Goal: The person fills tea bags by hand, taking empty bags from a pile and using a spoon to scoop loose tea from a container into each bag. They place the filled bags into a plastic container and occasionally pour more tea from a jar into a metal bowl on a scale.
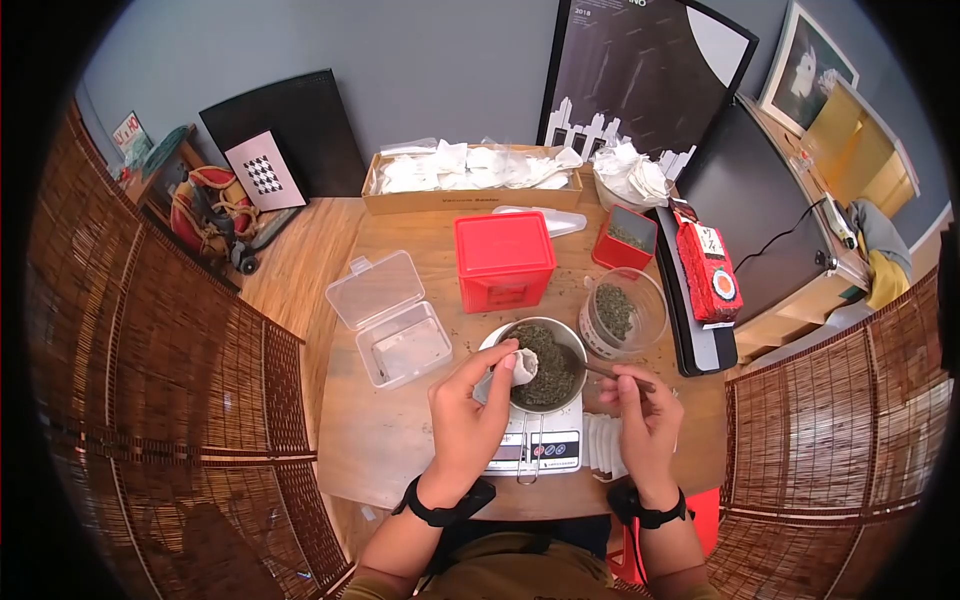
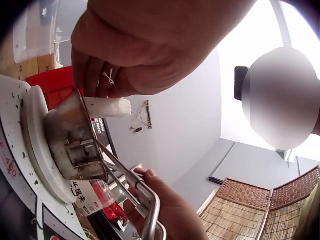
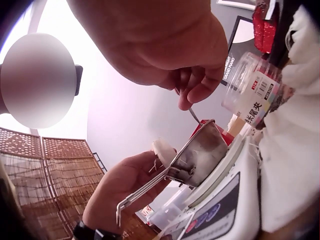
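Note:
A small white tea bag (image 1: 523, 369) stands with its mouth open between the thumb and fingers of my left hand (image 1: 467, 415), over the near left of a metal bowl (image 2: 70, 142). Dried green leaves (image 1: 548, 382) fill much of that bowl, which has folding wire handles and sits on a white kitchen scale (image 1: 565, 425). My right hand (image 1: 650, 425) pinches the dark handle of a spoon (image 1: 605, 372) at the bowl's right; the leaves hide its tip. A white string hangs by my left fingers in the left wrist view.
White bags (image 1: 603, 445) lie in a row right of the scale. Beyond the bowl stand a red tin (image 1: 505, 262), a clear tub (image 1: 650, 318) of leaves and a smaller red tin (image 1: 612, 252). An open plastic case (image 1: 405, 345) is at left, a carton (image 1: 470, 200) of white bags behind.

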`<action>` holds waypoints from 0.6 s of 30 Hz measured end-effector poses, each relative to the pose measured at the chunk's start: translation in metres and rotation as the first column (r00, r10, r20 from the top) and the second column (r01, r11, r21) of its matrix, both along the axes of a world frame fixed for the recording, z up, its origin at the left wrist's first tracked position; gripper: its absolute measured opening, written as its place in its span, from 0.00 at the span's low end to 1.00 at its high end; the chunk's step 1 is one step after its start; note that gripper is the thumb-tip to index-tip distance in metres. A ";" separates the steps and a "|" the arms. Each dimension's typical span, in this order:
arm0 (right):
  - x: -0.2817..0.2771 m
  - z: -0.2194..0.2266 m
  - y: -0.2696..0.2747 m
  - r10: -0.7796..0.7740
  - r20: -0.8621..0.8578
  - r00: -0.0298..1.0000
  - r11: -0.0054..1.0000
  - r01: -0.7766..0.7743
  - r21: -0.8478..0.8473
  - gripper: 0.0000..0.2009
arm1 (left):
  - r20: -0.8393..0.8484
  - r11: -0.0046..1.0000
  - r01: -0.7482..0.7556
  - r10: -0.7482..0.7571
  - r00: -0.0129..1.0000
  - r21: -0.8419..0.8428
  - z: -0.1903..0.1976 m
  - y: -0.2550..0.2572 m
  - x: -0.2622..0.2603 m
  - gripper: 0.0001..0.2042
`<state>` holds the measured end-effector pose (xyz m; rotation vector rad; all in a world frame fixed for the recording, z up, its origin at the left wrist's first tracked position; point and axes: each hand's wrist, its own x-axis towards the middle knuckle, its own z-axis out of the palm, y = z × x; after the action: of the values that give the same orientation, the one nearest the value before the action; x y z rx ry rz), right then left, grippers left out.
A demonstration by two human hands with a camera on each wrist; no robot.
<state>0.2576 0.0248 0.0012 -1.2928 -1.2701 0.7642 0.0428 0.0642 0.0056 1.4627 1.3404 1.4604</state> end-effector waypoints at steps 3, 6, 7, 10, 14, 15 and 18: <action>0.002 -0.006 0.000 -0.040 -0.195 0.980 0.998 0.030 -0.055 0.10 | 0.007 1.000 0.000 0.000 1.000 0.007 -0.001 0.000 0.001 0.09; 0.003 -0.009 0.001 -0.052 -0.271 0.961 0.995 0.027 -0.095 0.11 | 0.009 1.000 -0.002 0.002 1.000 0.005 0.000 0.000 0.002 0.09; 0.002 -0.011 0.002 -0.058 -0.317 0.946 0.992 0.020 -0.123 0.11 | 0.006 1.000 0.000 0.000 1.000 0.002 0.000 0.000 0.002 0.09; 0.006 -0.017 0.002 -0.110 -0.399 0.910 0.990 0.064 -0.127 0.12 | 0.001 1.000 0.002 -0.002 1.000 0.002 -0.001 0.000 0.001 0.09; 0.007 -0.015 0.004 -0.104 -0.408 0.907 0.987 0.043 -0.156 0.13 | 0.007 1.000 0.007 -0.007 1.000 -0.004 0.001 -0.001 0.001 0.09; 0.007 -0.016 0.004 -0.130 -0.436 0.891 0.985 0.067 -0.157 0.13 | 0.007 1.000 0.008 -0.008 1.000 -0.004 0.001 0.000 0.001 0.09; 0.008 -0.012 0.004 -0.141 -0.509 0.849 0.988 0.085 -0.132 0.13 | -0.007 1.000 0.018 -0.018 1.000 0.010 0.002 -0.001 -0.001 0.09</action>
<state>0.2655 0.0292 -0.0107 -1.1267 -0.7182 1.0219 0.0422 0.0635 0.0074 1.4845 1.3223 1.4539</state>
